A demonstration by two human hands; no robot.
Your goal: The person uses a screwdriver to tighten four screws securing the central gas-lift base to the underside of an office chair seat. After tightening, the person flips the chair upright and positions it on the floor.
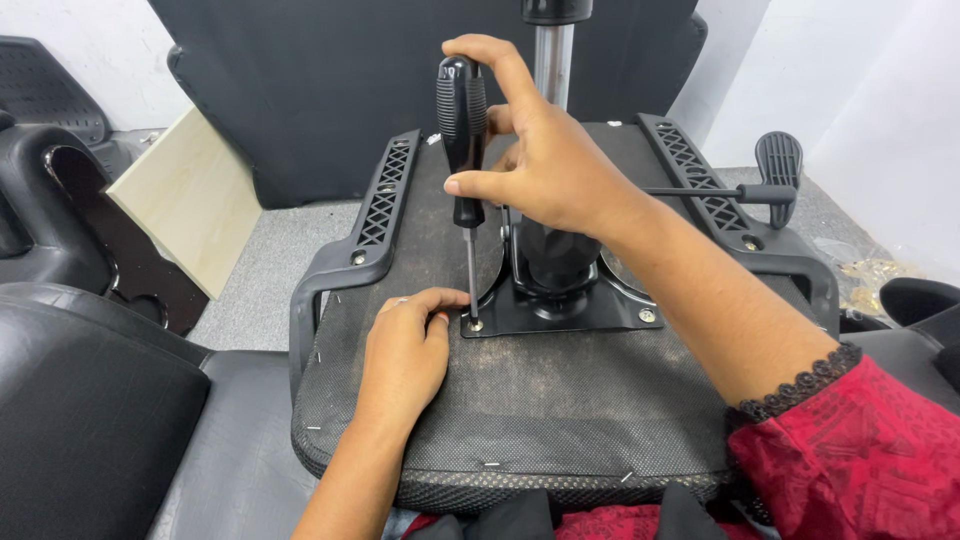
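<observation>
Right hand [545, 165]: fingers curled round the black screwdriver [463, 125] handle, upright above the mounting plate [560, 310].
Left hand [408, 350]: fingers bent loosely, fingertips [445, 297] touching the screw [476, 324] at the plate's front-left corner.

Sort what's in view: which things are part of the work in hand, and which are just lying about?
In use:
right hand gripping the screwdriver
left hand steadying its tip at the corner screw
metal base plate
upturned chair seat

Lying about:
pale wooden board
black chair parts at left
</observation>
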